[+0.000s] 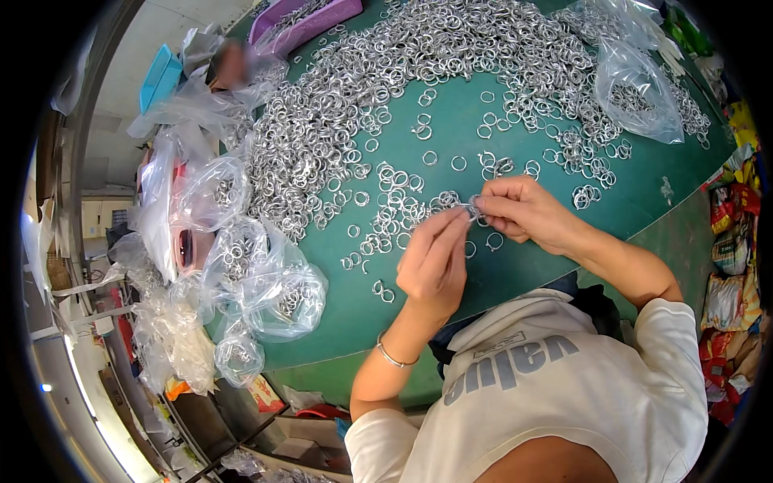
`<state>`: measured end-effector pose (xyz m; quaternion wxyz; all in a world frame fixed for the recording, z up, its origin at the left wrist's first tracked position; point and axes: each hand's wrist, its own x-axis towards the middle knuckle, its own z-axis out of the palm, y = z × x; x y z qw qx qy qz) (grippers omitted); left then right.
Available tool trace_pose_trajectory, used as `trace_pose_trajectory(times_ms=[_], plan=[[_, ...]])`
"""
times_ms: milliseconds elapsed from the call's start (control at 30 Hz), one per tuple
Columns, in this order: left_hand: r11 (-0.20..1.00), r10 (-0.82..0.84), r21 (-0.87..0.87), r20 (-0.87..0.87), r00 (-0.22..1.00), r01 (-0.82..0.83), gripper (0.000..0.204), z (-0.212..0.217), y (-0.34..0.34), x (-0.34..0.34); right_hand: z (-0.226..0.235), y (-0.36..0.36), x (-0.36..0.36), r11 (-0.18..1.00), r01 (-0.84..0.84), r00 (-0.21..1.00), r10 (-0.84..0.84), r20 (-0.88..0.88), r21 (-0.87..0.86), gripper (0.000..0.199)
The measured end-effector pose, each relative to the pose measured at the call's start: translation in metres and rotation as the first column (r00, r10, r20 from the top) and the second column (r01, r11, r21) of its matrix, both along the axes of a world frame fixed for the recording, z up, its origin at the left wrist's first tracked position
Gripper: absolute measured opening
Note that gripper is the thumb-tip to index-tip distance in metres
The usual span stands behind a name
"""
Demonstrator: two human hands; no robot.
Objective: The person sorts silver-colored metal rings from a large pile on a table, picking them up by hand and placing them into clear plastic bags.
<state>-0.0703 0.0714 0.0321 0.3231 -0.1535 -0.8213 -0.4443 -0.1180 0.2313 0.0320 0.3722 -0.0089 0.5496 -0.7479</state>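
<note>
My left hand (433, 262), with a bangle on its wrist, pinches a small silver metal ring (473, 211) between thumb and fingertips. On the ring's other side, my right hand (527, 216) grips it too, so the two hands meet above the green table (322, 274). Fingertips cover most of the ring, and its exact form cannot be made out. Loose silver rings (392, 211) lie scattered just left of and beyond my hands, some of them overlapping. A few single rings (494, 241) rest beneath my right hand.
A thick bank of silver rings (451, 40) curves along the table's far and left sides. Clear plastic bags holding rings stand at the left (282, 286) and far right (640, 92). A purple tray (322, 20) and a blue container (160, 79) are at the far left.
</note>
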Motion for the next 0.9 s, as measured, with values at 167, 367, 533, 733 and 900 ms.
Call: trace_pose_trajectory(times_ms=[167,367,533,733,900], plan=[[0.985,-0.147,0.115,0.150,0.978,0.130,0.021,-0.006,-0.001,0.001,0.001,0.000,-0.002,0.997,0.002,0.995,0.006,0.102,-0.082,0.024],[0.984,-0.162,0.122,0.326,0.931,0.129,0.019,-0.012,-0.007,0.001,0.002,-0.004,0.003,0.999,-0.017,0.981,0.024,-0.194,0.040,0.025],[0.991,-0.104,0.107,0.296,0.949,0.076,0.013,-0.002,-0.006,0.003,0.009,-0.005,0.005,0.995,0.033,0.952,-0.004,-0.305,0.090,0.024],[0.990,-0.115,0.110,0.210,0.971,0.093,0.011,-0.008,-0.007,0.005,0.014,-0.005,0.004,0.993,0.037,0.968,-0.008,-0.249,0.112,0.026],[0.854,-0.256,0.519,0.371,0.893,0.029,0.009,-0.008,-0.001,0.011,0.008,-0.011,0.012,0.991,0.125,0.943,-0.101,-0.318,0.056,0.028]])
